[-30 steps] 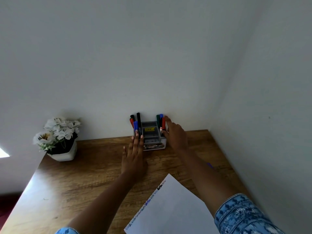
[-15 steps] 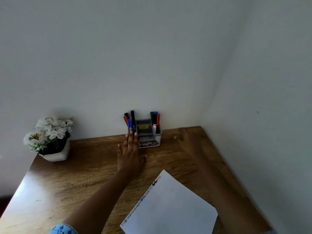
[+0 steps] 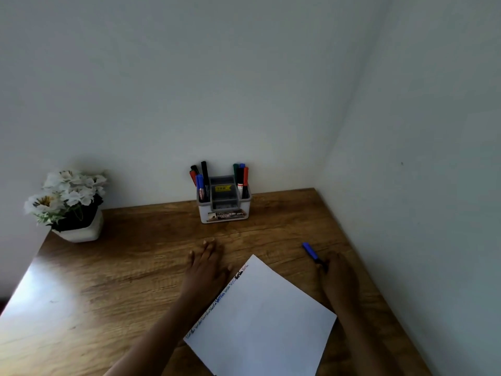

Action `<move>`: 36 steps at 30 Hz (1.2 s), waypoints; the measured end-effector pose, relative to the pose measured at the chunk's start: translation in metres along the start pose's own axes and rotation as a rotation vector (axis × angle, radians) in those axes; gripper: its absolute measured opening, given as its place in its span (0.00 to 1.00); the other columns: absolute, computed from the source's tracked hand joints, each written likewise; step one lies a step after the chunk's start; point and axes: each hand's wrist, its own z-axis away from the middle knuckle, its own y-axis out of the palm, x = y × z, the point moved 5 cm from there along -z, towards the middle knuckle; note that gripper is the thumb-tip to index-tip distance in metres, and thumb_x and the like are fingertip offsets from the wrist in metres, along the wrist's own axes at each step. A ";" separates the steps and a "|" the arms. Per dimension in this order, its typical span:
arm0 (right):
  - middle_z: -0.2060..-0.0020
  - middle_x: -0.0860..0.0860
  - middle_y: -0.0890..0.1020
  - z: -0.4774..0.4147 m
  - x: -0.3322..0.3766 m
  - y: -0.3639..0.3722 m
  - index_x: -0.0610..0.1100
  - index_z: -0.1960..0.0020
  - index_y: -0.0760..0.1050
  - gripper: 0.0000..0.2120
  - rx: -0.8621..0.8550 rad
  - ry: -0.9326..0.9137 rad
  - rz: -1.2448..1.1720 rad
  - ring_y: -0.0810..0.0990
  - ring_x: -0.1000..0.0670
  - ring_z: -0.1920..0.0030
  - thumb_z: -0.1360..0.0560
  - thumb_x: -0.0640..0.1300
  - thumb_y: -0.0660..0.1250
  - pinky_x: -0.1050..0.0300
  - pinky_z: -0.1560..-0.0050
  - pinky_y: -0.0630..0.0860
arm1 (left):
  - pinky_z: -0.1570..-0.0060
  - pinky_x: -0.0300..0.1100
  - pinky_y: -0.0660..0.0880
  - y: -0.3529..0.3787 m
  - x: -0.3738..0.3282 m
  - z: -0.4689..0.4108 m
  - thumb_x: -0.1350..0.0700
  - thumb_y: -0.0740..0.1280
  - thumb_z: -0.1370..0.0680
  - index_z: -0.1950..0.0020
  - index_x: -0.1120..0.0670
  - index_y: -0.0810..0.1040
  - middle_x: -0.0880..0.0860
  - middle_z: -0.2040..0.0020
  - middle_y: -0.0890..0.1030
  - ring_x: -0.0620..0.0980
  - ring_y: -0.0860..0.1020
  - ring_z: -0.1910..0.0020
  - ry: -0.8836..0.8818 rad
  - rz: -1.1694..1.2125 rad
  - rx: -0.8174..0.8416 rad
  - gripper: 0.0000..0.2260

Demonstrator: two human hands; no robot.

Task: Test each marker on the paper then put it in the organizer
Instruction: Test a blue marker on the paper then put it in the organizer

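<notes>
A white sheet of paper (image 3: 265, 318) lies on the wooden desk (image 3: 130, 267), with coloured scribbles along its left edge. The grey-and-white organizer (image 3: 225, 210) stands against the back wall and holds several markers in its left and right slots. A blue marker (image 3: 310, 251) lies on the desk to the right of the paper. My right hand (image 3: 340, 278) rests over its near end; a grip cannot be made out. My left hand (image 3: 207, 267) lies flat on the desk, fingers apart, at the paper's left corner.
A white pot of white flowers (image 3: 69, 204) stands at the desk's back left. Walls close off the desk at the back and along the right side.
Both hands have drawn back from the organizer toward me. The right hand left the markers in the right slot and moved down to the blue marker lying on the desk.
</notes>
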 end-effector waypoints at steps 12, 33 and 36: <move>0.55 0.54 0.81 0.100 0.119 0.024 0.49 0.49 0.72 0.07 0.242 -0.451 -0.358 0.79 0.58 0.60 0.24 0.49 0.65 0.69 0.61 0.74 | 0.51 0.42 0.77 -0.030 -0.015 0.043 0.47 0.59 0.20 0.49 0.53 0.81 0.53 0.49 0.84 0.48 0.82 0.50 -0.325 1.170 0.058 0.14; 0.56 0.50 0.82 0.106 0.172 -0.008 0.46 0.49 0.73 0.05 0.288 -0.481 -0.368 0.76 0.58 0.61 0.22 0.46 0.63 0.72 0.66 0.67 | 0.62 0.42 0.77 -0.069 0.020 0.025 0.51 0.64 0.21 0.48 0.58 0.77 0.54 0.63 0.83 0.47 0.81 0.66 -0.793 1.740 -0.209 0.10; 0.55 0.53 0.82 0.121 0.153 -0.016 0.49 0.51 0.71 0.04 0.330 -0.450 -0.419 0.77 0.60 0.60 0.22 0.48 0.63 0.73 0.67 0.68 | 0.65 0.45 0.80 -0.102 0.066 0.019 0.52 0.62 0.20 0.40 0.57 0.75 0.53 0.59 0.84 0.48 0.84 0.63 -0.759 1.888 -0.338 0.12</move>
